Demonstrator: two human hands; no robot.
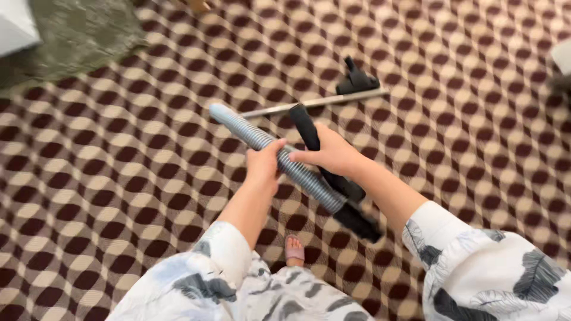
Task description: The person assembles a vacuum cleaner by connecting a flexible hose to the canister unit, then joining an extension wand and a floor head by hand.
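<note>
Mid-assembly: left hand [263,166] gripped ribbed grey hose [267,145], right hand [330,153] held black handle [315,148]; metal wand [309,103] with floor nozzle [357,80] lay apart on carpet [119,178]; joining it looked next

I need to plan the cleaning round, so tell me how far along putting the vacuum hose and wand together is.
Done: nothing looks joined yet. In hand: the left hand grips the grey ribbed hose at its middle, and the right hand holds the black handle piece at the hose's end. Left: the metal wand with its black floor nozzle lies apart on the patterned carpet, unattached.
</note>
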